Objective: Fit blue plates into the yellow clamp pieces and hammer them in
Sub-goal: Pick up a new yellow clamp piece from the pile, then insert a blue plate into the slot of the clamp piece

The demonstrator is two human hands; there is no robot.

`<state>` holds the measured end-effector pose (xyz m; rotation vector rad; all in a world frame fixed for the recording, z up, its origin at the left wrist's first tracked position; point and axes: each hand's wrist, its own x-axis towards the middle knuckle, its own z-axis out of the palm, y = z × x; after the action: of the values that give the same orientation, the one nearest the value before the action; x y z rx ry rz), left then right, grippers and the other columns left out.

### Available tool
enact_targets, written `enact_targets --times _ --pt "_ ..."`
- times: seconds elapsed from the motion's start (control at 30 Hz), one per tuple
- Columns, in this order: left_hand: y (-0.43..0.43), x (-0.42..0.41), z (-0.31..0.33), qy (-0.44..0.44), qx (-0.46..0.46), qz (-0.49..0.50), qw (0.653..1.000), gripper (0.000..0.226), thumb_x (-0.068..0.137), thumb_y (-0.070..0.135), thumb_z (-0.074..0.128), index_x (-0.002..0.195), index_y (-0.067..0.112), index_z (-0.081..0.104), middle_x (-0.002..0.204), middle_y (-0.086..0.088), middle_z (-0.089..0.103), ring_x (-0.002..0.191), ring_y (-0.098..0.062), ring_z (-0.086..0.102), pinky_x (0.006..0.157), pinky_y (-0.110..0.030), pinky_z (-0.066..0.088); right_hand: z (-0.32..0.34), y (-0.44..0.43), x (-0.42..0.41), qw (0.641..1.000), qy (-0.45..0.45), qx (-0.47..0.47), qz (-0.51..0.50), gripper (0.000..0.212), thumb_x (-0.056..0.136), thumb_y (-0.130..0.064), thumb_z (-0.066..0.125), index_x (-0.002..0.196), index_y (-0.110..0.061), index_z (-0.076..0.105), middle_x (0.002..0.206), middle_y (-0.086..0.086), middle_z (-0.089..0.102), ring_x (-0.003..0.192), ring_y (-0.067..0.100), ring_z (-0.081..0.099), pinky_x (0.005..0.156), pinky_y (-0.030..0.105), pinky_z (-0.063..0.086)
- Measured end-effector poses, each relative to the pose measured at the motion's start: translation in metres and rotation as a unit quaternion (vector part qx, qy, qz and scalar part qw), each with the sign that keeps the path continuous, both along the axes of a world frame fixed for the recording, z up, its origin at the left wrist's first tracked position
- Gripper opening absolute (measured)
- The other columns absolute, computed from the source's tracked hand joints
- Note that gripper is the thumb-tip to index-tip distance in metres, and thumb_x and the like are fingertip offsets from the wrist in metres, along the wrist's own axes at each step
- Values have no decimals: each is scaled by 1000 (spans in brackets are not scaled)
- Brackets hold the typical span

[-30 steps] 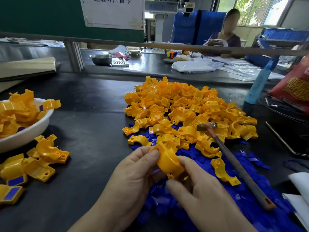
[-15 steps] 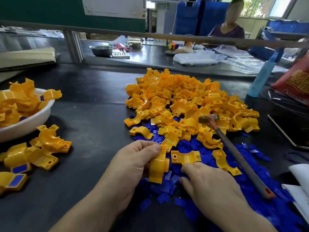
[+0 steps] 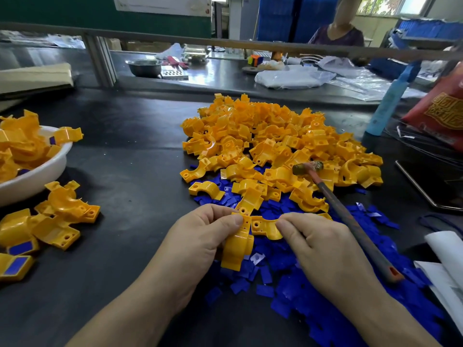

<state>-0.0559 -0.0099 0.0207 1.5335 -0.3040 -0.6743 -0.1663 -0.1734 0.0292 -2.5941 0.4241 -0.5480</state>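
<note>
My left hand point(image 3: 200, 236) grips a yellow clamp piece point(image 3: 236, 249) by its upper end, thumb on top, the piece hanging down over the blue plates point(image 3: 300, 291). My right hand point(image 3: 318, 244) pinches a second yellow clamp piece point(image 3: 264, 227) just right of the first; the two pieces almost touch. A big heap of yellow clamp pieces point(image 3: 275, 144) lies behind them. The hammer point(image 3: 350, 221) lies across heap and plates, head at the far end, untouched.
A white bowl point(image 3: 37, 179) at the left holds yellow pieces; more pieces with blue plates fitted point(image 3: 17, 246) lie in front of it. A blue bottle point(image 3: 390, 96), a red bag point(image 3: 443, 108) and papers point(image 3: 448, 266) stand at the right. Another person sits beyond the rail.
My hands split the two pieces they held together; the left lowered its piece over the plates, and the right reached down and picked up a second clamp piece.
</note>
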Motion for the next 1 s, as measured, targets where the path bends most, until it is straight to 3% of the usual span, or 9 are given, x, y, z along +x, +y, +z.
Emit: enact_targets --times 0.1,0.17,0.3,0.4,0.5,0.63,0.77,0.9,1.0 --pt "0 1 -3 -13 9 4 1000 33 65 47 71 91 27 75 89 -3 77 83 -22 73 78 -44 59 2 1 -1 993 -49 103 -13 16 88 -43 52 86 -43 68 78 -17 65 87 -6 57 74 7 44" --pt "0 1 -4 -21 9 1 1000 31 63 50 71 89 32 75 91 -2 77 86 -22 73 76 -40 59 3 2 -1 985 -44 167 -5 15 89 -38 55 85 -51 63 76 -15 65 78 -4 60 68 10 47" --pt "1 0 -6 -30 -6 -4 1000 34 62 48 73 91 31 74 90 0 77 78 -13 74 62 -26 55 5 6 0 931 -55 361 25 25 92 -18 59 109 -35 64 74 -1 70 66 12 68 60 21 54" --pt "0 -2 -6 -46 -12 -5 999 49 57 50 76 100 29 70 89 1 77 76 -13 74 60 -23 55 9 12 1 880 -91 460 72 27 84 -16 65 108 -27 61 81 6 72 69 22 71 60 25 56" --pt "0 -5 -5 -64 -30 -20 997 57 52 56 81 102 32 67 92 -2 77 80 -16 75 61 -23 56 13 18 -1 879 -109 454 97 13 85 -17 62 95 -24 66 78 9 72 66 24 70 58 27 57" --pt "-1 -8 -4 -86 -52 -45 994 37 56 55 80 89 42 70 93 -1 77 82 -17 76 63 -22 58 13 22 -4 931 -95 340 88 12 87 -22 62 88 -33 68 78 -3 66 61 12 64 54 21 53" --pt "-2 -10 -4 -90 -59 -55 993 31 62 49 79 90 40 71 93 -2 77 83 -18 76 62 -24 59 13 22 -5 951 -103 274 96 12 85 -23 65 89 -34 68 83 -13 63 72 6 62 57 14 49" --pt "-2 -11 -4 -82 -65 -68 992 30 65 49 76 93 37 72 95 -4 77 84 -21 75 63 -25 58 7 22 -3 952 -99 277 88 18 84 -25 67 96 -38 64 86 -12 61 72 7 61 59 16 50" --pt "-1 -9 -4 -70 -65 -73 993 34 64 51 76 94 36 73 98 -3 76 88 -22 75 67 -28 58 6 21 -2 944 -107 302 76 23 75 -45 65 97 -43 59 89 -9 61 72 10 61 59 20 53"
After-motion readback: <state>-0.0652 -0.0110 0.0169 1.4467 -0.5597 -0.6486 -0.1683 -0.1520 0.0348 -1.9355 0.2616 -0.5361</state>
